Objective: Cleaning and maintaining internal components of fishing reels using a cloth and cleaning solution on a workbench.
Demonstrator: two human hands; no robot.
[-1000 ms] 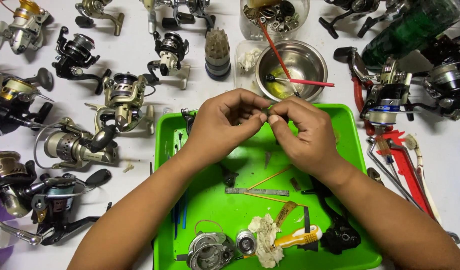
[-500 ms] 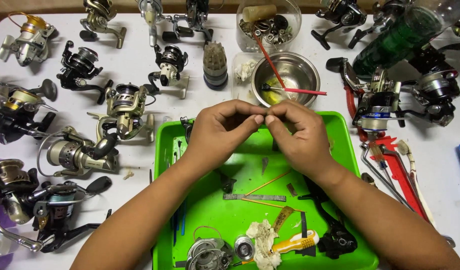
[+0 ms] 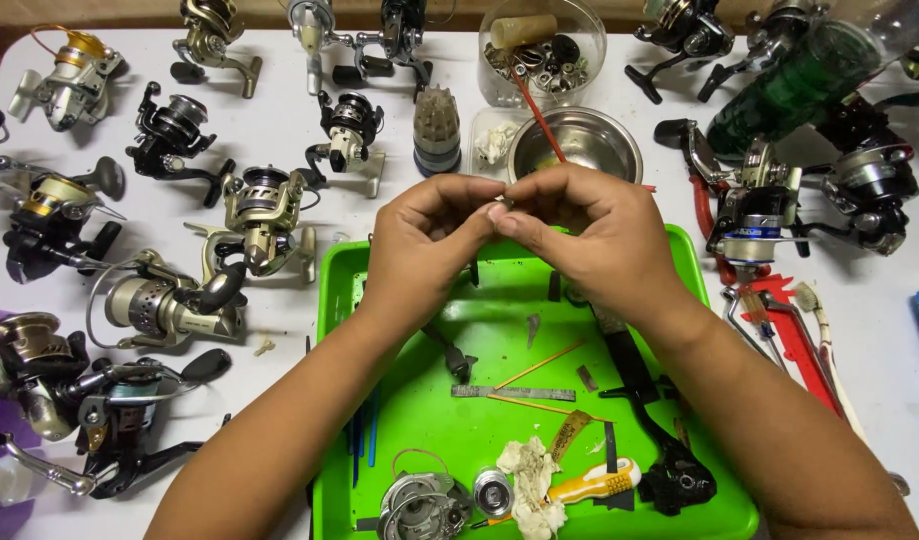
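Apparently both hands working together: left hand (image 3: 424, 240) and right hand (image 3: 589, 235) pinching tiny pale metal part (image 3: 499, 203) above far edge of green plastic tray (image 3: 409, 420); part probably light, stiff, slippery; fingertip grip suiting it.

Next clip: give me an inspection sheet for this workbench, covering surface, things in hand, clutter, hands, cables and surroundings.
Surface: white table with a green tray in front of the person.
Things in hand: a small part pinched between both hands' fingertips above the tray's far edge; too small to identify.
Clutter: many fishing reels on the table; steel bowl; clear jar of parts; on the tray a ruler, rag, reel parts.
Hands: left hand and right hand meet at the fingertips.
Cables: nothing seen.
Surroundings: red tools right of the tray; green bottle at the far right.
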